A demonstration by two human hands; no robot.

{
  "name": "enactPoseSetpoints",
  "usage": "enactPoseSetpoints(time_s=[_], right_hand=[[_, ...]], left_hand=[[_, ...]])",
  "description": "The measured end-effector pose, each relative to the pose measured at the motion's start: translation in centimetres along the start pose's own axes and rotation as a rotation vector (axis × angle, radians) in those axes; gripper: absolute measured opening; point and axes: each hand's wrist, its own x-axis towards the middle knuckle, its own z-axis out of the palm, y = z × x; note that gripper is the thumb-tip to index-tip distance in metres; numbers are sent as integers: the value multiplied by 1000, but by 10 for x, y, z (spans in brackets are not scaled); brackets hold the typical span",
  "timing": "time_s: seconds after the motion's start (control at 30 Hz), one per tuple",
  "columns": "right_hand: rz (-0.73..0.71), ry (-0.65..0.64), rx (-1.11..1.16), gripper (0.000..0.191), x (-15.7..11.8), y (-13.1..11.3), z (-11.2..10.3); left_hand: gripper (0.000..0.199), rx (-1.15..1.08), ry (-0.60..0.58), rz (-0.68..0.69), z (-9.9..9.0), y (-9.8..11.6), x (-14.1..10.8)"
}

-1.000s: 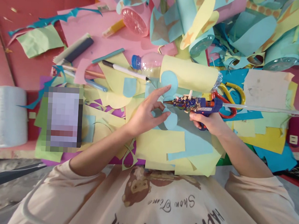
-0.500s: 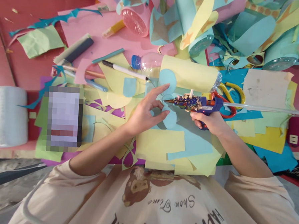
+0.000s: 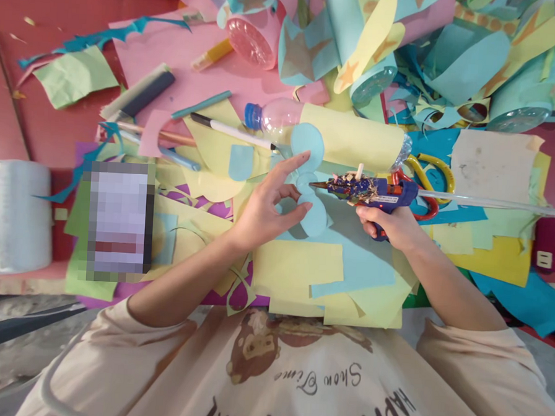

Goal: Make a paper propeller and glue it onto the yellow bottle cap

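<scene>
My left hand (image 3: 271,204) holds a light blue paper cutout (image 3: 312,216) with rounded lobes, its thumb and index finger on two of the lobes. In my right hand (image 3: 390,226) is a dark blue glue gun (image 3: 371,191), its grip wrapped by the fingers and a clear glue stick (image 3: 492,203) coming out of its back. The gun's nozzle points left, at the middle of the cutout; whether it touches the paper is too small to tell. Just behind lies a plastic bottle (image 3: 356,134) wrapped in pale yellow paper, partly covered by the upper lobe.
Scissors with yellow and red handles (image 3: 435,173) lie behind the gun. A black and white pen (image 3: 235,131) is left of the bottle. Paper-covered bottles (image 3: 374,83) crowd the back right. A pixelated device (image 3: 118,221) and a white case (image 3: 14,219) are at the left.
The glue gun has shifted slightly right, its nozzle away from where it was over the cutout. The cutout has moved a little left and tilted, with its centre now more visible.
</scene>
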Motion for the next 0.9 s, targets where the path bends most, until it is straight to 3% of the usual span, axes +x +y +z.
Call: enactPoseSetpoints(time_s=[0.77, 0.9], right_hand=[[33, 54, 30, 23, 1, 3, -3], [-38, 56, 44, 20, 1, 7, -8]], left_hand=[[65, 7, 31, 7, -2, 0, 0], [67, -13, 37, 0, -2, 0, 0]])
